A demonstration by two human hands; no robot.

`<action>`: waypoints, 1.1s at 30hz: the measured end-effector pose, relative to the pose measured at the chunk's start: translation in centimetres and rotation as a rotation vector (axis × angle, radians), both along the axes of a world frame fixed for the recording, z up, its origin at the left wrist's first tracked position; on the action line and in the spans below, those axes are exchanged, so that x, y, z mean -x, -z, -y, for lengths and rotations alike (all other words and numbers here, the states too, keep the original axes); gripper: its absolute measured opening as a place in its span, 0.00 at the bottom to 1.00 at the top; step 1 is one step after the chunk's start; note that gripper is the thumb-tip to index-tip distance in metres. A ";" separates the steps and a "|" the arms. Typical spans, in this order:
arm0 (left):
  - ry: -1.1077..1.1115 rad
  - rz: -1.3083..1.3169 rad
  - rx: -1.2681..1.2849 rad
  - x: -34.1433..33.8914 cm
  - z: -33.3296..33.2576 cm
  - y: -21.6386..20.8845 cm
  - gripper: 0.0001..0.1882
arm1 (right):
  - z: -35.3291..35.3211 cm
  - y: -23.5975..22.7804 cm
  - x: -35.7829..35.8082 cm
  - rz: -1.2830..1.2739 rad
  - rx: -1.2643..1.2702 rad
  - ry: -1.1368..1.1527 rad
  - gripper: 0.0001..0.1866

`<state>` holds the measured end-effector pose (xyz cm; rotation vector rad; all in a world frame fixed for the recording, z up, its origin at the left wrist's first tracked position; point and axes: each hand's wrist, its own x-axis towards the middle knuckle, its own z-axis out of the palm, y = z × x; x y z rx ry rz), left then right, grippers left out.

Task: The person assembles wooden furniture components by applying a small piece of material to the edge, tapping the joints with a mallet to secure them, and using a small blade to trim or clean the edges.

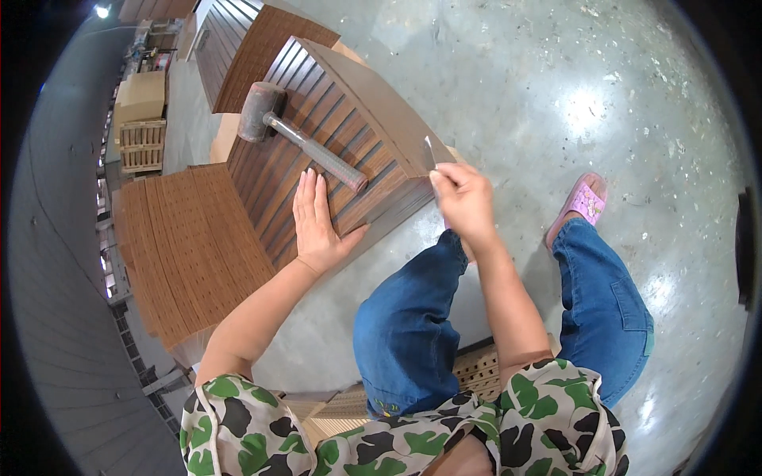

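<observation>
My left hand [315,222] lies flat, fingers stretched out, on the near end of a stack of brown slatted panels [266,178]. Just beyond its fingertips a rubber mallet [262,113] rests on the slats, its grey handle pointing toward me. At the stack's near right corner my right hand [467,202] is closed in a pinch. From its fingers a thin, pointed, shiny blade [430,151] sticks up beside the stack's smooth brown side [373,95]. The part of the blade inside the fingers is hidden.
Brown perforated panels [186,246] are stacked on the left. More slatted panels [226,47] stand behind. Wooden pallets [143,147] and cardboard [140,99] are at the far left. Grey speckled floor [516,87] spreads to the right. My legs [409,309] are close to the stack's near end.
</observation>
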<state>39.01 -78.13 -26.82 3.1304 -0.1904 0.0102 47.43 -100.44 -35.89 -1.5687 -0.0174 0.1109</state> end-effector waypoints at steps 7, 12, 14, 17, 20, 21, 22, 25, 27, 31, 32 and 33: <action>-0.004 0.008 0.004 0.4 -0.6 -0.1 0.56 | 0.2 -1.7 -0.6 -0.073 -0.095 0.045 0.06; -0.032 -0.027 -0.035 0.7 -1.0 -0.8 0.56 | -0.6 -5.8 1.5 0.128 -0.169 -0.106 0.04; -0.019 -0.019 -0.023 0.7 -1.1 -0.4 0.57 | -1.1 -7.7 2.4 0.129 -0.364 -0.146 0.04; 0.014 -0.004 0.005 -0.2 -0.2 -0.5 0.57 | -0.8 -4.6 0.1 -0.102 -0.415 -0.032 0.06; 0.020 -0.004 0.004 -0.1 -0.3 -0.2 0.57 | -1.0 -1.6 0.1 -0.287 -0.587 -0.068 0.07; 0.019 -0.011 -0.018 0.1 -0.6 -0.8 0.56 | -1.8 -0.4 0.2 -0.344 -0.654 -0.082 0.08; 0.013 -0.012 -0.015 0.2 -0.6 -0.7 0.56 | -2.0 1.6 0.2 -0.390 -0.644 -0.084 0.08; -0.009 -0.029 -0.018 0.3 -0.6 -1.2 0.56 | -2.1 9.1 0.2 -0.578 -0.733 -0.085 0.09; 0.005 -0.027 0.013 0.0 -0.1 -0.5 0.56 | -1.7 16.7 0.3 -0.657 -0.613 0.010 0.09; 0.012 -0.003 0.044 -0.1 -0.2 0.3 0.56 | 0.6 25.8 0.2 -0.676 -0.103 0.078 0.08; 0.010 0.000 0.058 -0.2 0.0 0.6 0.56 | 1.2 26.7 0.0 -0.653 0.021 0.108 0.08; 0.006 -0.005 0.058 0.0 0.0 0.7 0.56 | 0.7 26.1 0.3 -0.471 0.079 0.074 0.07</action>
